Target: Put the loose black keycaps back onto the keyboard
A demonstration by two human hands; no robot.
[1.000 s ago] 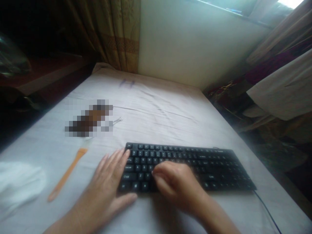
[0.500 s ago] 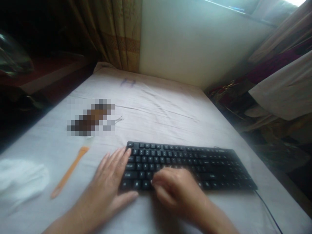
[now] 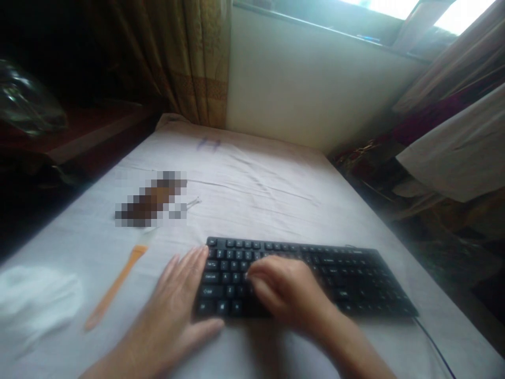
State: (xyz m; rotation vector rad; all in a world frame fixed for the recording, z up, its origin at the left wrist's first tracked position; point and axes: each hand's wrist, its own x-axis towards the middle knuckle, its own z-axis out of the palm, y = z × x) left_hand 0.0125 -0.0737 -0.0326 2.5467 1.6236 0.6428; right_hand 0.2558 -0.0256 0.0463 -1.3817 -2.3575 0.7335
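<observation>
A black keyboard lies on the white sheet in front of me. My left hand is stretched out at its left end, fingers flat along the edge and thumb by the front corner. Over the left-middle keys, my right hand is closed in a pinch. A small pale tip shows at its fingertips; what the hand holds is mostly hidden, and I cannot make it out. Left of my left hand lies a brush with an orange handle and pale bristles.
A crumpled white cloth lies at the left. Behind the brush is a pixelated brown item, with thin white sticks beside it. The keyboard's cable runs off at the front right. A wall stands behind.
My right hand has moved up the keyboard, from the lower rows of keys toward the middle rows. My left hand stays at the left edge. The view has tilted up slightly.
</observation>
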